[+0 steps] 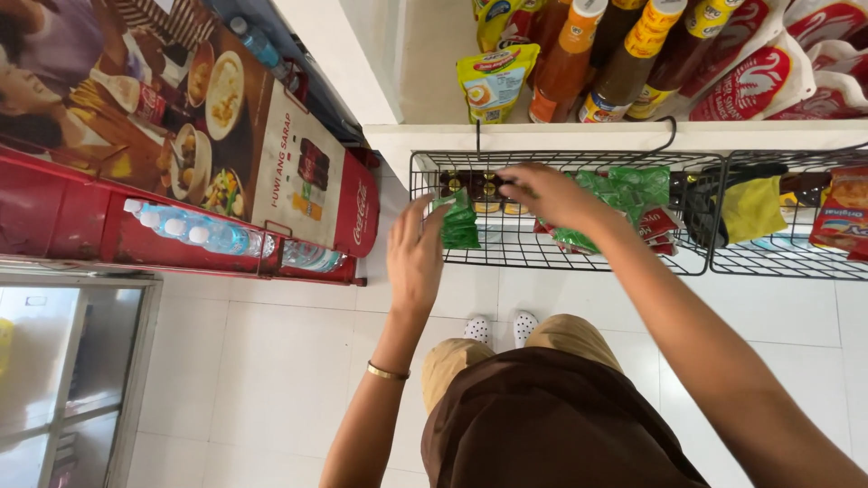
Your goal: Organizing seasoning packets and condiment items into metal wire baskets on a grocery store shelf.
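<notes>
You are standing on a white tiled floor [271, 361] in a small shop, looking down past your brown top at a white shelf [542, 136] loaded with sauce bottles [624, 54] and a yellow packet [493, 81]. To your left a red drinks cooler [181, 226] holds water bottles [203, 235].

In the head view, a black wire basket [561, 248] hangs from the shelf edge, with a second basket [787, 262] beside it to the right holding a yellow cloth [752, 208] and a red packet [841, 212].

Your left hand [416, 258] is at the basket's near left corner, fingers loosely spread and slightly curled, just beside a small green packet [459, 221]; whether it actually grips the packet cannot be told. Your right hand [551, 194] reaches over the basket, palm down with fingers loosely extended toward the back, where dark jars with gold lids [479, 185] stand; it looks empty, though motion blur hides the fingertips.

More green packets [624, 194] are heaped in the basket's middle, over red ones [658, 226].

My reading: the sorting of this basket is partway. One green packet sits apart at the left, the heap is untouched, and neither hand has a firm hold.
</notes>
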